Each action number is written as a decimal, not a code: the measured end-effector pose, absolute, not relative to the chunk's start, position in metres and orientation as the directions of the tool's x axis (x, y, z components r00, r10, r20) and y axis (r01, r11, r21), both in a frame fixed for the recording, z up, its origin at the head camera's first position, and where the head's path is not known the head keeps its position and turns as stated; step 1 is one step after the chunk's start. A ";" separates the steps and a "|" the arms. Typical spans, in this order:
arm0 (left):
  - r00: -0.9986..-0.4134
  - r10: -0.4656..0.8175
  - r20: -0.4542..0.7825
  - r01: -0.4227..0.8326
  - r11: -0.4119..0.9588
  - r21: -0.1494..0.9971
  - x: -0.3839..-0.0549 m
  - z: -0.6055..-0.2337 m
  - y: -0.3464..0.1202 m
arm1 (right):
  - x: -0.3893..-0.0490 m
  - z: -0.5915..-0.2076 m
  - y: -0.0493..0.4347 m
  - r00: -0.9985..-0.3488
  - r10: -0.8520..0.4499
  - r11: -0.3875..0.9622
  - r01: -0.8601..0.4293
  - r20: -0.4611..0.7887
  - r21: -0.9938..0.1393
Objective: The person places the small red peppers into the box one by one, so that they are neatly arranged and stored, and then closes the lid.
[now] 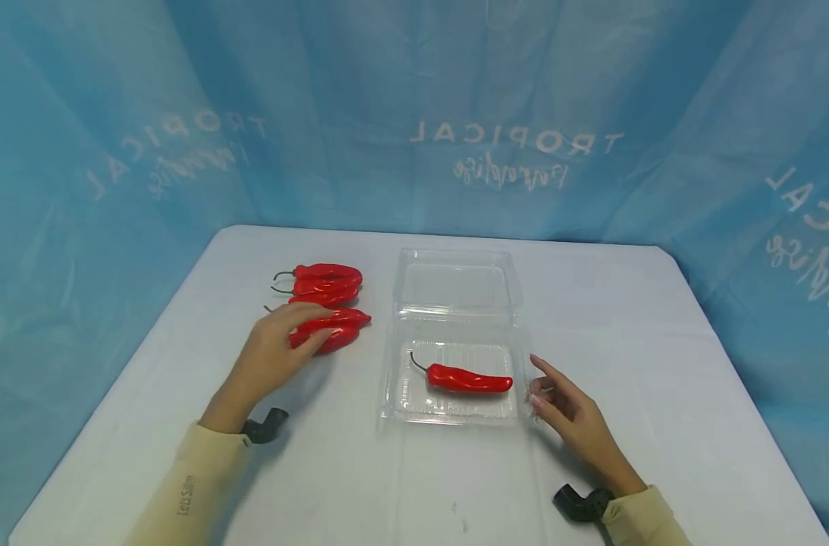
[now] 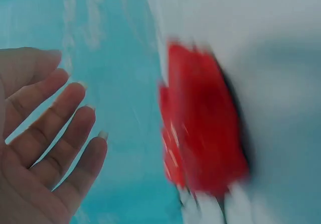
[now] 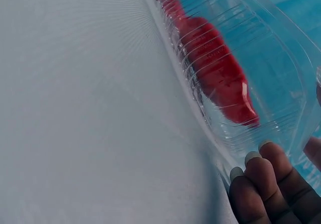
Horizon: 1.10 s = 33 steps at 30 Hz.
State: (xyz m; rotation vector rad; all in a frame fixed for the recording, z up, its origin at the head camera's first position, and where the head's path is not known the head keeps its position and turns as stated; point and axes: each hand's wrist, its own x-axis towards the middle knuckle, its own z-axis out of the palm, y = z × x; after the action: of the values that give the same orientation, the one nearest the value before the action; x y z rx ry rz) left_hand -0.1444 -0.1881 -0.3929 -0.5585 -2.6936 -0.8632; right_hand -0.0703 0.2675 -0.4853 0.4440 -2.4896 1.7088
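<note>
Beige sleeves reach over the worktop, left grip spread at unpacked red chilies, right grip impossible to judge beside a clear clamshell holding only one chili.

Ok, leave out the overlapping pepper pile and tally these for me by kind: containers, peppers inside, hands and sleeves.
Open clear plastic container: 1
Long red pepper with a thin dark stem, inside it: 1
Left hand and right hand, both bare: 2
Beige fabric sleeves: 2
Total: 6
</note>
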 end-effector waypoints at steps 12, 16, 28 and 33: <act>-0.964 0.230 0.132 0.265 0.803 0.535 -0.148 -0.431 -0.233 | -0.061 -0.487 0.266 -0.956 -0.168 0.351 -0.284 0.238 -0.892; -0.966 0.236 0.107 0.257 0.807 0.532 -0.148 -0.439 -0.233 | -0.061 -0.486 0.266 -0.960 -0.166 0.343 -0.269 0.224 -0.900; -0.971 0.217 0.096 0.234 0.807 0.542 -0.154 -0.443 -0.234 | -0.065 -0.483 0.265 -0.956 -0.171 0.324 -0.284 0.239 -0.903; -0.970 0.225 0.089 0.236 0.808 0.540 -0.155 -0.447 -0.235 | -0.068 -0.483 0.265 -0.960 -0.170 0.325 -0.270 0.225 -0.907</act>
State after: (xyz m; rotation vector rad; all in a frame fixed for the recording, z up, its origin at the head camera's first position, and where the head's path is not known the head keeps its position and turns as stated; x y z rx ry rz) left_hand -0.1549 -0.2346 -0.4467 -0.3783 -2.9671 -0.8909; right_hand -0.0682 0.2649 -0.4830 0.4131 -2.4834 1.7273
